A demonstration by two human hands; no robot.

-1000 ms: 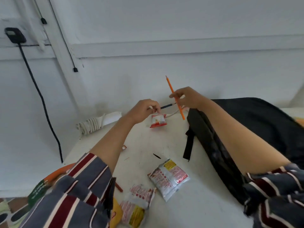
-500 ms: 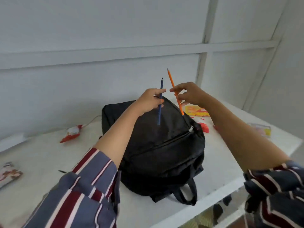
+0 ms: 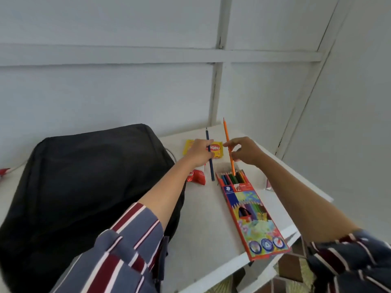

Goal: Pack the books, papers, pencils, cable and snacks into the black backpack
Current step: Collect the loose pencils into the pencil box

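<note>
My right hand [image 3: 245, 152] pinches an orange pencil [image 3: 229, 145] between thumb and fingertips, the point up and the blunt end down among the coloured pencils at the open end of the pencil box [image 3: 252, 212]. My left hand [image 3: 200, 152] has its fingers curled round a dark blue pencil [image 3: 210, 157], held nearly upright, its lower end hanging just beside the box's open end. The box lies flat on the white table [image 3: 203, 225], running from below my hands toward the near edge, where its closed end juts a little over the lip. Behind my left hand lies a yellow snack pack [image 3: 216, 149] with red lettering, partly hidden by my fingers. Under my left wrist sits a red-and-white snack packet [image 3: 197, 176], just beside the backpack [image 3: 84, 187]. The backpack is black and lies flat on the table to my left, taking up most of that side; my left forearm crosses over its right edge. I cannot tell from here whether any of its zips are open. At the far left edge of the table, another red-and-white packet [image 3: 4, 171] peeks in, with a thin white cable [image 3: 18, 166] beside it. Both my sleeves [image 3: 127, 250] are striped blue, maroon and white.
</note>
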